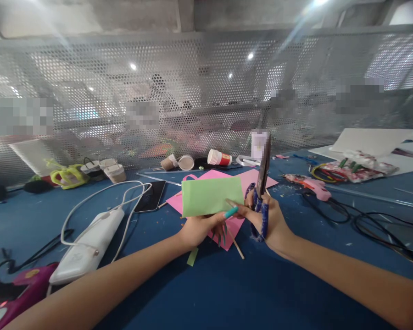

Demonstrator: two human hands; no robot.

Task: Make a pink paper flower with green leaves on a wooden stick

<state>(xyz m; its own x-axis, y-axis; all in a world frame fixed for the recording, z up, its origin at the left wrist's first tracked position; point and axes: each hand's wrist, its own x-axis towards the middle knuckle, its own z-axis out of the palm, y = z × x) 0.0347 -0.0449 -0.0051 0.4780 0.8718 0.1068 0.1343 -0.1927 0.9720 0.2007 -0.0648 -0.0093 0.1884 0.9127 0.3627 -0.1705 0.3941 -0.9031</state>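
Note:
A light green sheet of paper (pixel 211 195) is held up in front of me. My left hand (pixel 201 231) grips its lower edge, with the thumb on the front and the other fingers behind. My right hand (pixel 270 217) holds scissors (pixel 262 183) with blue-wrapped handles, their dark blades pointing up. Fingers of the right hand also touch the green sheet's lower right corner. Pink paper (pixel 232 229) lies on the table under both hands. A thin wooden stick (pixel 237 245) sticks out below it, and a small green paper strip (pixel 192 257) lies to its left.
To the left are a white power strip (pixel 89 245) with a looping cable and a black phone (pixel 152 196). Paper cups (pixel 219 157) lie at the back. On the right are a pink glue gun (pixel 315 187), black cables (pixel 382 229) and white sheets (pixel 368 142).

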